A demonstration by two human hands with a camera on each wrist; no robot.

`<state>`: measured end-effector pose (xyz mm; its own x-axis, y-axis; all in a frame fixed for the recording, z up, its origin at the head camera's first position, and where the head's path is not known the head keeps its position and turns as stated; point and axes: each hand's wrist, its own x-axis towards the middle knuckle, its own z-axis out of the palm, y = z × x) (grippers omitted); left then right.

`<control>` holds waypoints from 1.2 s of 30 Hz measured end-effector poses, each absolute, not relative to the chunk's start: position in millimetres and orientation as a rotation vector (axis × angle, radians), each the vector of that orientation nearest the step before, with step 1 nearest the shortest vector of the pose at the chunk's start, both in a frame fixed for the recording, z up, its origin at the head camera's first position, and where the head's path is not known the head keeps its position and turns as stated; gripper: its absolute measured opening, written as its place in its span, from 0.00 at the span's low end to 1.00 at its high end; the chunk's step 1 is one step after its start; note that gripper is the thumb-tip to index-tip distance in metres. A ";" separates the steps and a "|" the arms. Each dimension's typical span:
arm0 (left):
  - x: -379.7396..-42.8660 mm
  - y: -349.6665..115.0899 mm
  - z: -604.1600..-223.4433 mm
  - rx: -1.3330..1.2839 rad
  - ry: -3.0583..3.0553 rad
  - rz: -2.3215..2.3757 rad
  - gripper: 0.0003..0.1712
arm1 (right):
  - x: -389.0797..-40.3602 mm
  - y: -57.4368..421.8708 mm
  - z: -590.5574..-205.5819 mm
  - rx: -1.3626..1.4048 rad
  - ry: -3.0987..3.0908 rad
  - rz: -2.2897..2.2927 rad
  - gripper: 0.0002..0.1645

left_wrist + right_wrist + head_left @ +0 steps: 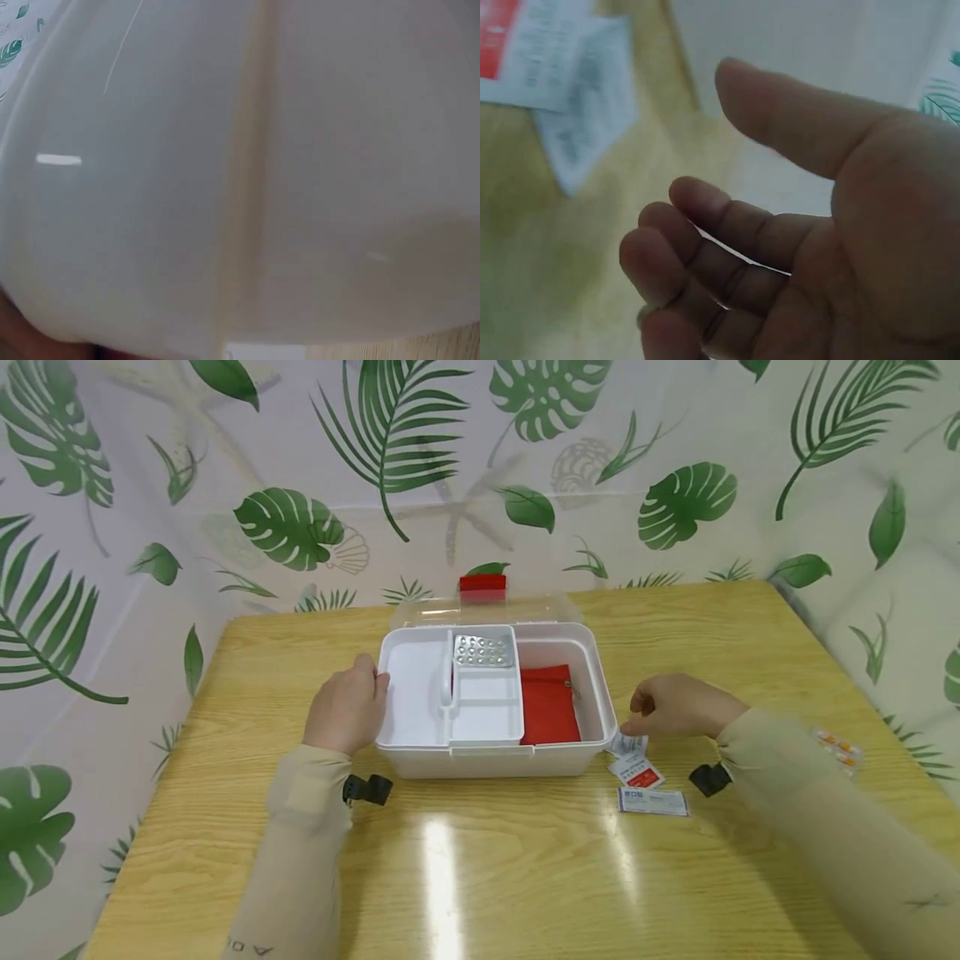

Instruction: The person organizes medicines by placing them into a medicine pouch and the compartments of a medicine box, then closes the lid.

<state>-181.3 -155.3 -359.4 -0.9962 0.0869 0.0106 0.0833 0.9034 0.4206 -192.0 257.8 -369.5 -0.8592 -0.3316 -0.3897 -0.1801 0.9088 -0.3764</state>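
A white plastic storage box stands with its clear lid raised behind it. My left hand grips the box's left rim; its fingertips are mostly hidden. The box wall fills the left wrist view. Beside the right end, my right hand hovers by several small white packets, thumb and loosely bent fingers apart, holding nothing. In the right wrist view the packets lie apart from the fingertips. An inner tray carries a silver blister pack.
A red zipped pouch lies inside the box, right of the tray. A flat white-and-blue packet is on the wooden table. Orange capsules in a blister pack lie beyond the right forearm. A leaf-print cloth hangs behind.
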 end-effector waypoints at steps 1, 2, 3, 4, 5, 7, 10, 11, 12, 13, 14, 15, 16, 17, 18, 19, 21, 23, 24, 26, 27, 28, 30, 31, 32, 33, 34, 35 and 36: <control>-181.6 -155.3 -359.2 0.141 3.055 0.674 0.14 | -190.3 257.1 -374.9 -0.380 2.604 -0.433 0.30; -182.0 -155.5 -359.4 0.145 3.054 0.671 0.14 | -188.9 256.2 -379.5 -0.384 2.594 -0.421 0.32; -182.3 -155.4 -359.3 0.147 3.053 0.666 0.15 | -187.6 255.6 -383.8 -0.389 2.592 -0.406 0.33; -182.6 -155.4 -359.5 0.150 3.053 0.658 0.15 | -186.7 255.0 -387.2 -0.396 2.594 -0.400 0.33; -183.0 -155.2 -359.5 0.153 3.053 0.652 0.15 | -185.9 254.6 -390.1 -0.407 2.604 -0.391 0.33; -183.1 -154.7 -359.3 0.156 3.054 0.640 0.15 | -184.8 254.3 -394.8 -0.420 2.622 -0.387 0.30; -183.5 -154.2 -358.8 0.167 3.062 0.629 0.15 | -183.8 253.5 -398.7 -0.420 2.642 -0.402 0.26; -183.7 -154.1 -358.4 0.168 3.066 0.628 0.15 | -183.8 253.3 -399.4 -0.415 2.643 -0.409 0.25; -183.7 -154.0 -357.9 0.169 3.073 0.627 0.14 | -184.0 253.0 -399.9 -0.410 2.640 -0.419 0.24; -183.9 -154.0 -357.6 0.169 3.078 0.627 0.14 | -184.3 252.6 -400.1 -0.404 2.634 -0.429 0.24; -184.1 -154.4 -357.7 0.167 3.080 0.629 0.14 | -184.8 252.2 -400.3 -0.400 2.628 -0.441 0.23; -184.0 -154.6 -357.6 0.163 3.081 0.634 0.14 | -185.5 251.8 -400.6 -0.394 2.622 -0.449 0.23; -183.9 -154.9 -357.7 0.158 3.079 0.641 0.14 | -186.3 251.6 -401.0 -0.389 2.615 -0.455 0.23; -183.7 -155.2 -357.8 0.153 3.076 0.647 0.14 | -187.2 251.6 -401.5 -0.384 2.608 -0.460 0.24; -183.4 -155.5 -357.9 0.149 3.073 0.655 0.14 | -188.1 251.6 -401.9 -0.381 2.602 -0.464 0.24; -183.1 -155.8 -358.1 0.144 3.069 0.663 0.14 | -189.1 251.9 -402.5 -0.379 2.596 -0.466 0.24; -182.3 -156.6 -358.5 0.135 3.063 0.677 0.14 | -191.2 253.0 -404.2 -0.371 2.584 -0.475 0.23; -182.5 -156.9 -358.7 0.128 3.060 0.682 0.14 | -193.4 254.9 -406.2 -0.362 2.572 -0.495 0.23; -182.5 -157.2 -358.8 0.126 3.059 0.683 0.14 | -194.1 255.7 -406.8 -0.356 2.567 -0.505 0.22; -182.6 -157.5 -359.3 0.123 3.055 0.684 0.14 | -195.4 257.6 -408.1 -0.339 2.561 -0.526 0.22; -182.6 -157.6 -359.4 0.122 3.053 0.686 0.14 | -195.9 258.6 -408.6 -0.337 2.560 -0.533 0.21; -182.5 -157.5 -359.4 0.122 3.050 0.687 0.14 | -196.1 259.5 -408.9 -0.334 2.560 -0.542 0.21; -182.3 -157.4 -359.6 0.124 3.049 0.686 0.14 | -196.2 261.1 -409.0 -0.339 2.566 -0.551 0.21; -182.3 -157.2 -359.7 0.125 3.049 0.685 0.14 | -196.7 262.3 -409.7 -0.349 2.570 -0.556 0.21; -182.2 -157.0 -359.5 0.126 3.048 0.685 0.14 | -196.9 263.3 -409.9 -0.358 2.574 -0.564 0.22; -182.3 -156.8 -359.6 0.125 3.046 0.686 0.14 | -197.2 264.2 -410.1 -0.369 2.575 -0.576 0.22; -182.4 -156.5 -359.7 0.124 3.047 0.684 0.14 | -197.5 265.0 -409.9 -0.384 2.576 -0.588 0.22; -182.6 -156.4 -359.8 0.121 3.047 0.683 0.14 | -197.7 265.7 -409.2 -0.395 2.578 -0.598 0.21; -182.7 -156.3 -359.8 0.117 3.047 0.685 0.14 | -198.0 266.4 -408.5 -0.407 2.576 -0.618 0.21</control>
<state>-182.7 -156.3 -359.8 -0.9970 0.0769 0.0002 0.0696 0.9012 0.4279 -198.0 266.4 -408.5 -0.8518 -0.3790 -0.3617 -0.1737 0.8556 -0.4876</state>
